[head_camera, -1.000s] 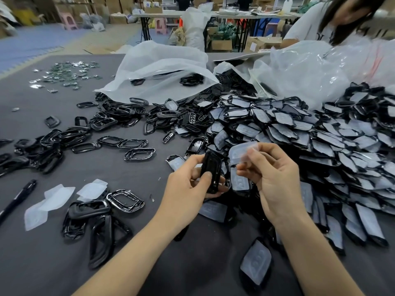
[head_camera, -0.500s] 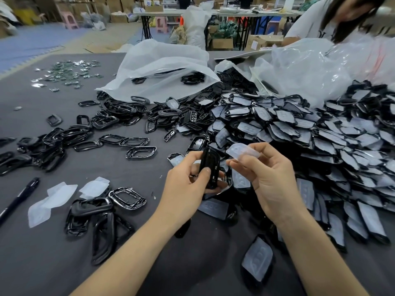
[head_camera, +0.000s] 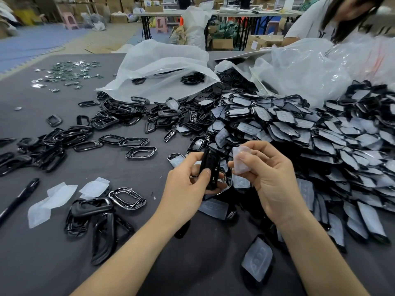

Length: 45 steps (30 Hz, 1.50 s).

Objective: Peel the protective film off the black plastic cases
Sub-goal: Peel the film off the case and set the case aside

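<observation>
My left hand grips a black plastic case, held on edge above the table. My right hand pinches a translucent white film, which is apart from the case, a little to its right. Behind and to the right of both hands lies a big heap of film-covered black cases. Peeled films lie on the table at the left, beside several bare black frames.
The grey table also carries a black pen, scattered black frames, white plastic bags at the back and small shiny parts far left. Another person works at the far right.
My right hand has pulled the film away from the case and turned it more upright. The left hand has tilted the case slightly. The view has shifted a little.
</observation>
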{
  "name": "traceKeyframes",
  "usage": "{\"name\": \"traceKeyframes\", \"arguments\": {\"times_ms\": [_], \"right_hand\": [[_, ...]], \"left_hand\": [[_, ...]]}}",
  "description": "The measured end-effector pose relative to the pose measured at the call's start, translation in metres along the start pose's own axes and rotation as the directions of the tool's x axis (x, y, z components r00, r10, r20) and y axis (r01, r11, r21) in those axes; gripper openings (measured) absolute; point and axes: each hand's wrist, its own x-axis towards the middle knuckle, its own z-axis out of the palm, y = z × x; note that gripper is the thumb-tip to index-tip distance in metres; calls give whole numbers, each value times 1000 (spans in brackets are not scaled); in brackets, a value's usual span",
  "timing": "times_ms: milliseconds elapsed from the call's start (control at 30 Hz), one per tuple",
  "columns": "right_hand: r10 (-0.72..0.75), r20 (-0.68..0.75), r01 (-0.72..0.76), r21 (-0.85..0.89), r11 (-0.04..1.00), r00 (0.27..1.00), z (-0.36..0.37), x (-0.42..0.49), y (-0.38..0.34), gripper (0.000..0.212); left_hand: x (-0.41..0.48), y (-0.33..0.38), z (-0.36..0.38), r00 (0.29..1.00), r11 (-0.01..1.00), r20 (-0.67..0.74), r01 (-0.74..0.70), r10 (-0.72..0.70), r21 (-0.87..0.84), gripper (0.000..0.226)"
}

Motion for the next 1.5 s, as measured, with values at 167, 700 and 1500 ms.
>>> {"name": "traceKeyframes", "arguments": {"times_ms": [167,700,1500], "right_hand": [[10,-5,-10,-16,1000,1000,0,1,3,9],[-83,163,120,-234,965,983,7,-4,0,11],[-260,-6,225,-482,847,966,11,-6,10,20]], "left_hand": [[-1,0,0,1000,1000,1,-8,8,8,30],[0,-3,-2,988,906,-15,-137,156,401,35],[-7,2,7,953,802,62,-284,298,525,35]]}}
